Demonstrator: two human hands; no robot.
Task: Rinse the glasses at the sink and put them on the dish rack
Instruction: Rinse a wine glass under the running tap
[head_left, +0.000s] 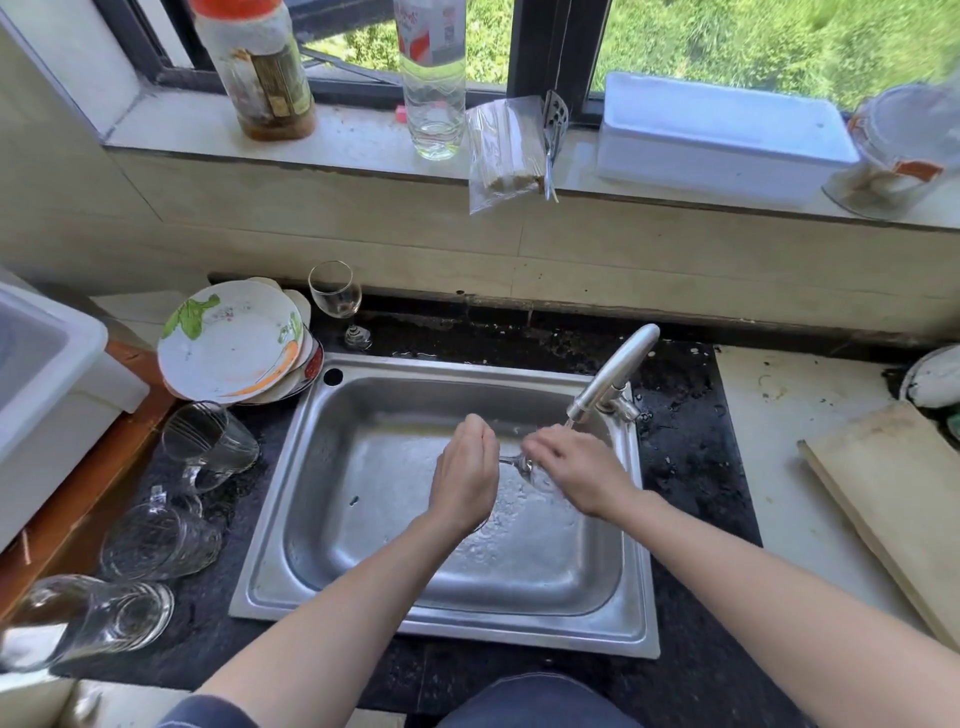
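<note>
Over the steel sink (291, 519) both hands hold one clear stemmed glass (519, 462) lying sideways under the faucet (618, 371), from which water runs. My left hand (464, 475) grips its foot end, mostly hidden by my fingers. My right hand (576, 467) covers its bowl. A second wine glass (336, 296) stands upright behind the sink's back left corner. Several clear glasses sit on the dark counter to the left: one tilted (208, 441), a mug (161, 540), and one on its side (88, 618).
A stack of plates (231, 343) leans at the sink's left rear. A white box (47, 395) sits far left. A wooden board (893, 499) lies on the right counter. Bottles (257, 67), a bag (501, 150) and a white tray (722, 135) line the windowsill.
</note>
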